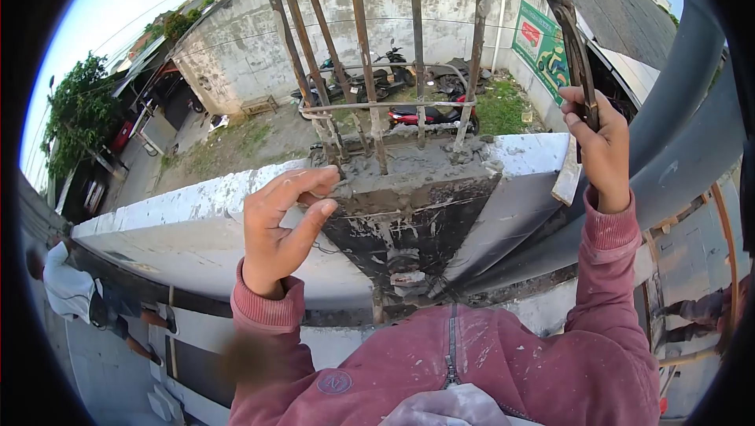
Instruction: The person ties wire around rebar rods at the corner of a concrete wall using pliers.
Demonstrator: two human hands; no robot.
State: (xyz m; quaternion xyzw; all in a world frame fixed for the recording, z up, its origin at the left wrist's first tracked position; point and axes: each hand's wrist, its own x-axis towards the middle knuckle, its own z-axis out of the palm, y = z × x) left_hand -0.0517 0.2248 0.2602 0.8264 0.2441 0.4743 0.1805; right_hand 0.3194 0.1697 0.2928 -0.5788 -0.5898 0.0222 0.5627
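My right hand is raised at the right, closed around the handles of dark, worn pincers with their head pointing up. My left hand is by the left edge of the column top, thumb apart from the bent fingers, and I see nothing between them. Just beyond the fingertips is rough grey concrete on the column. Several rusty steel bars rise from it, ringed by a bent steel stirrup. A thin dark wire hangs below my left thumb.
White block walls run off both sides of the column. Large grey pipes curve past on the right. A person in a white shirt is lower left. Parked motorbikes and a green banner are below, beyond the wall.
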